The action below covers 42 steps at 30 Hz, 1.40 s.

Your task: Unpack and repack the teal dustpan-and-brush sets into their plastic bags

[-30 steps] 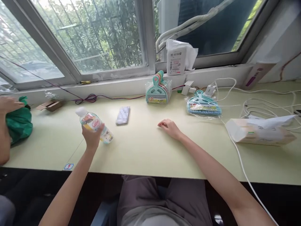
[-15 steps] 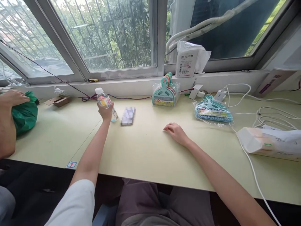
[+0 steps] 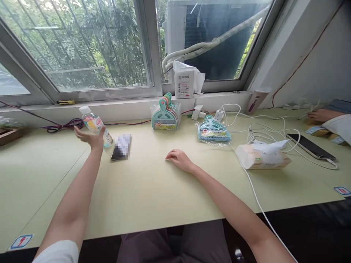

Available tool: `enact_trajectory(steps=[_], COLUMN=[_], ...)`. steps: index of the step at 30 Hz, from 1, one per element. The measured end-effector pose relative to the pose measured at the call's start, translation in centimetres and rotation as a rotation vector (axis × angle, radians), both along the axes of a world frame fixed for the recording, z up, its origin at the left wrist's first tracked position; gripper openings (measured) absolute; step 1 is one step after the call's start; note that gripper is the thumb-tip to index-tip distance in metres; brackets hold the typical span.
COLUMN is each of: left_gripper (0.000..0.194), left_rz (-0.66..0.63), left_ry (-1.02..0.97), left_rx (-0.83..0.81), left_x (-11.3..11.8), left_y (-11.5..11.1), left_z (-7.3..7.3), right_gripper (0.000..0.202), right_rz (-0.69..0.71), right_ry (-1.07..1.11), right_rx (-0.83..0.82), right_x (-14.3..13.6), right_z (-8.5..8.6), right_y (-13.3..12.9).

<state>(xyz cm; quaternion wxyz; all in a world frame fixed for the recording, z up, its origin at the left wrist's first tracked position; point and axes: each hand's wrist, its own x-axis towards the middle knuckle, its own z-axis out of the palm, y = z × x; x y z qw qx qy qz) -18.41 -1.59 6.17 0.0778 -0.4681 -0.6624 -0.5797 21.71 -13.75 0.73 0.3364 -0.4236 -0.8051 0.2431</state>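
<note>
My left hand (image 3: pixel 91 138) is open, its fingers spread beside a clear plastic bottle (image 3: pixel 94 123) with a white cap and a colourful label. The hand covers part of the bottle's lower half, and I cannot tell whether the palm touches it. A dark phone-like slab (image 3: pixel 118 151), its upper part blurred out, lies just right of the bottle. My right hand (image 3: pixel 178 160) rests on the table, fingers curled together and showing nothing between them. Beyond it stands a bagged stack of small dustpan-and-brush sets (image 3: pixel 165 117). Another bagged set (image 3: pixel 213 131) lies further right.
White cables (image 3: pixel 263 128) loop across the right side near a tissue pack (image 3: pixel 260 157) and a charging phone (image 3: pixel 311 146). Another person's hand (image 3: pixel 319 116) is at the far right. Along the window sill are a white box (image 3: pixel 185 84) and a yellow-handled tool (image 3: pixel 65 102).
My left hand has loosened from around the bottle, its fingers now spread. The view has swung right, bringing in the charging phone and another person's hand. My right hand stays on the table.
</note>
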Motion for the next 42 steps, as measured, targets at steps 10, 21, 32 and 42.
enact_trajectory(steps=[10, 21, 32, 42], left_gripper=[0.026, 0.012, 0.015, 0.015], left_rz=[-0.384, -0.863, -0.945, -0.932], left_ry=[0.034, 0.173, 0.256, 0.286], left_rx=[0.123, -0.414, -0.487, -0.513], left_x=[11.6, 13.3, 13.6, 13.7], left_y=[-7.1, -9.3, -9.5, -9.7], left_z=[-3.8, -4.3, -4.4, -4.4], right_gripper=[0.022, 0.033, 0.030, 0.014], right_rz=[-0.037, -0.421, -0.751, -0.770], right_ry=[0.232, 0.396, 0.280, 0.047], right_rx=[-0.107, -0.179, -0.091, -0.028], right_x=[0.1, 0.7, 1.0, 2.1], right_z=[-0.4, -1.0, -0.9, -1.3], right_y=[0.6, 5.4, 16.0, 16.9])
